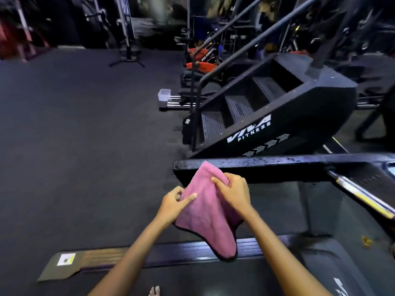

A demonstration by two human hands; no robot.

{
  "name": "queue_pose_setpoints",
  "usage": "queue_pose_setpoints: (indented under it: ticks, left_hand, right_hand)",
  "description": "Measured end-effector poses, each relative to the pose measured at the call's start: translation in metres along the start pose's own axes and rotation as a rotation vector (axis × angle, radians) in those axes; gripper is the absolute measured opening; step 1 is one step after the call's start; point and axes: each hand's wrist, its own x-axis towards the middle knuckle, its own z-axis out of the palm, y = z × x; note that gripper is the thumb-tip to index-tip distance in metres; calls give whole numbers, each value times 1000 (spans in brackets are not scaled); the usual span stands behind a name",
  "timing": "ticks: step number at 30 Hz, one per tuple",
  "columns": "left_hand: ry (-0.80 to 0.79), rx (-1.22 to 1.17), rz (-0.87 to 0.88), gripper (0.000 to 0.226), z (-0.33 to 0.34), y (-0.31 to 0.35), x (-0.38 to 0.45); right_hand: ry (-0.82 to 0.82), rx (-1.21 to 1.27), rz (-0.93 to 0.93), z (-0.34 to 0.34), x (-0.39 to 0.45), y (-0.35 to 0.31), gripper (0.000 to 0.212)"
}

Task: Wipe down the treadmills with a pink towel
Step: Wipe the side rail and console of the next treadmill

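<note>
Gripping the pink towel (206, 212) between both hands – left hand (174, 202) pinching its left edge, right hand (232, 192) clutching its top, cloth hung near the treadmill's wet black handrail (267, 165), stair climber (275, 112) beyond.

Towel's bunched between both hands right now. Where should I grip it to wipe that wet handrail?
Probably grip the pink towel at its upper folded end, where the right hand already pinches it, coming from above. That end lies against the handrail; the loose tail hangs below. The left hand holds the side edge.

Pink towel (205, 212), black-edged; black stair climber (277, 116), white lettering
</note>
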Motion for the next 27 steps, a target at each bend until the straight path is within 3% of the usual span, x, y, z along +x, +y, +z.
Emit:
queue_pose_setpoints:
  ticks: [3, 6, 9, 13, 17, 23, 27]
  left_hand:
    - [103, -17, 22, 34, -10, 1, 8]
    - [178, 2, -9, 39, -15, 3, 24]
    - [113, 31, -92, 51, -13, 6, 35]
    - [20, 29, -116, 49, -13, 1, 45]
    - [-2, 11, -105, 31, -28, -12, 60]
    - [-130, -25, 23, 65, -46, -13, 78]
    - [-198, -138, -3, 77, -44, -8, 86]
  right_hand:
    - [66, -34, -1, 8, 17, -20, 33]
    - [134, -107, -63, 18, 39, -47, 35]
    - [143, -301, -180, 35, 69, -63, 47]
    - [178, -563, -302, 71, 87, -65, 27]
    - [277, -552, -328, 98, 77, -54, 12]
    - [101, -726, -72, 112, 60, -67, 71]
    - [128, -745, -139, 112, 66, -64, 49]
